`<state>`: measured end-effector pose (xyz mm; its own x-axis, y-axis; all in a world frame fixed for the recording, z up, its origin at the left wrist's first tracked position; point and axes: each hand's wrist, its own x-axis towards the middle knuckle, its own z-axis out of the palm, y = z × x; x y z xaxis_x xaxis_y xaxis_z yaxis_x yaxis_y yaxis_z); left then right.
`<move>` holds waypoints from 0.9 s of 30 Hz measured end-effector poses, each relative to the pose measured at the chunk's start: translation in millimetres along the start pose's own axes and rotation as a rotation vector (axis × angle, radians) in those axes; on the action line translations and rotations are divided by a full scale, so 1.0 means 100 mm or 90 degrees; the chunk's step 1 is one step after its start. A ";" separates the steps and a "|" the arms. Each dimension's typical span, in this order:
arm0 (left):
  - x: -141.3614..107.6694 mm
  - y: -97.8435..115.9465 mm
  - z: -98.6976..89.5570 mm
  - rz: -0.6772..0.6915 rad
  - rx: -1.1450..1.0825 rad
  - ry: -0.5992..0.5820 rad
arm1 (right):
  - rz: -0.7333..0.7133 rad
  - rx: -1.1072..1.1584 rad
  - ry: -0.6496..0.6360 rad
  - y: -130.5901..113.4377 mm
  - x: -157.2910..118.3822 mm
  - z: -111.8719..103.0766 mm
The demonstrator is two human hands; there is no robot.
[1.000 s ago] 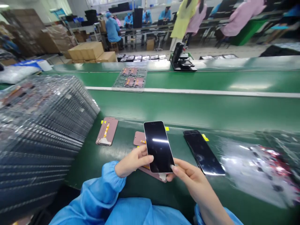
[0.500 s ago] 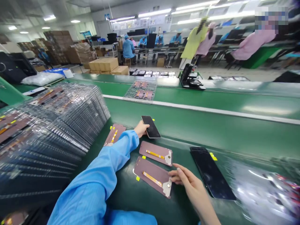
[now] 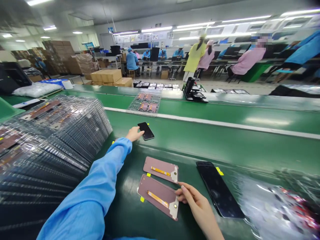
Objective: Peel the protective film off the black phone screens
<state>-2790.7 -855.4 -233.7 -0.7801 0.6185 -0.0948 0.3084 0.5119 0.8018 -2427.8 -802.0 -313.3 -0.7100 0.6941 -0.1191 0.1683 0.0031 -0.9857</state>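
A dark phone screen (image 3: pixel 146 131) lies on the green surface ahead. At its left edge, my left hand (image 3: pixel 134 134) has its thumb and a finger over the glass, not wrapped round it. Two mauve-backed screen panels lie in front of me, the upper panel (image 3: pixel 155 166) and the lower panel (image 3: pixel 152 191), each with an orange flex cable. My right hand (image 3: pixel 192 200) rests beside their right ends. Its index finger reaches the upper panel's corner, while other fingers, partly bent, touch the lower one. Right of that hand lies a small stack of black screens (image 3: pixel 220 191).
Clear plastic trays (image 3: pixel 85 116) holding panels are stacked high on the left. Beyond a white strip (image 3: pixel 212 123) lies a tray of mauve parts (image 3: pixel 147 101), with a black stand (image 3: pixel 193 91) farther right. Clear plastic bags (image 3: pixel 272 203) lie at right. Several people work behind.
My left hand has reached farther forward and lowered the phone screen from a tilted hold onto the green surface. My right hand stays by the panels. The view has shifted slightly.
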 end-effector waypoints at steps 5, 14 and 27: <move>-0.73 -0.38 -0.33 0.023 0.261 0.049 | 0.020 -0.034 -0.004 0.06 -0.07 0.00; -1.43 -0.85 -0.22 -0.043 0.485 0.189 | 0.035 -0.076 -0.022 0.10 -0.09 0.02; -1.77 -0.40 -0.09 0.170 0.322 0.274 | 0.000 -0.076 -0.045 -0.14 -0.13 0.11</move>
<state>-2669.2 -990.7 -243.9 -0.7563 0.5248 0.3907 0.6520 0.6541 0.3835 -2429.1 -819.0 -299.3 -0.7560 0.6412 -0.1316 0.2459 0.0919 -0.9649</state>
